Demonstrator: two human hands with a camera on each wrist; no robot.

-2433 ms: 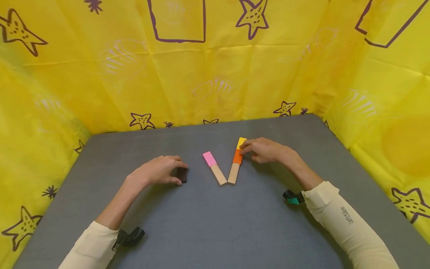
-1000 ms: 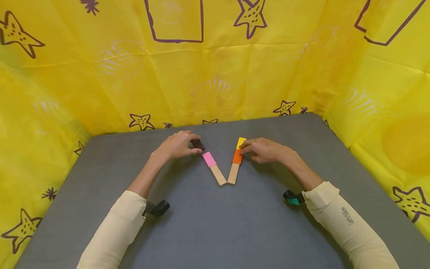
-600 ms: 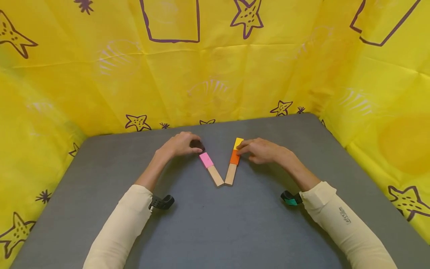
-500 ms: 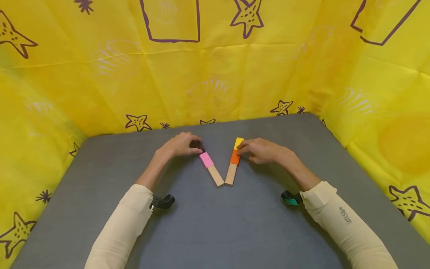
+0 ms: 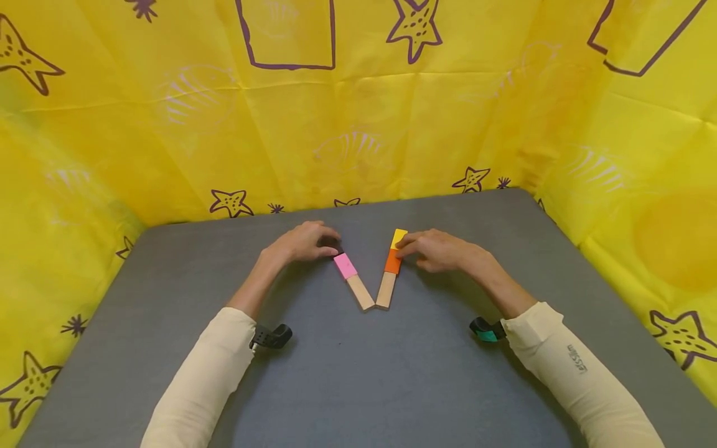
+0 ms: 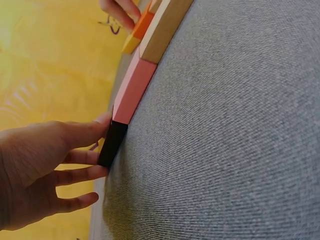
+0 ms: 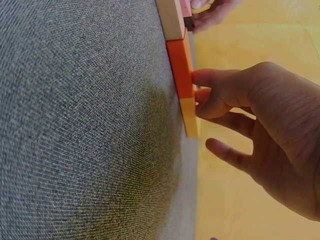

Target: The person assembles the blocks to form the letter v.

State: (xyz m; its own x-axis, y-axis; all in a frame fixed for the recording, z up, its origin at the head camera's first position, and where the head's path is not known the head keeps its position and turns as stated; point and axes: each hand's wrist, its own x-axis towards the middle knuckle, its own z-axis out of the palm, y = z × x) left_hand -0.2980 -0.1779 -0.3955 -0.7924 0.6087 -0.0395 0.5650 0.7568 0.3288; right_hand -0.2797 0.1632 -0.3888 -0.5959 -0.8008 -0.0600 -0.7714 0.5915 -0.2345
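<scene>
Two rows of flat blocks form a V on the grey table. The left row has a plain wooden block [image 5: 361, 293], a pink block [image 5: 345, 266] and a black block [image 6: 114, 144] at its far end. My left hand [image 5: 305, 241] pinches the black block, which meets the pink one end to end and is mostly hidden in the head view. In the right row lie another wooden block [image 5: 385, 290], an orange block [image 5: 393, 262] and a yellow block [image 5: 399, 237]. Fingertips of my right hand [image 5: 439, 251] touch the orange and yellow blocks from the right side.
A grey tabletop [image 5: 358, 386] spreads around the blocks. Yellow cloth [image 5: 291, 137] with starfish drawings hangs behind and along both sides. Dark bands [image 5: 271, 336] sit at the wrists below pale sleeves.
The left hand has carried the black block from the left up to the far end of the pink block and lowered it there. My right hand stays in place.
</scene>
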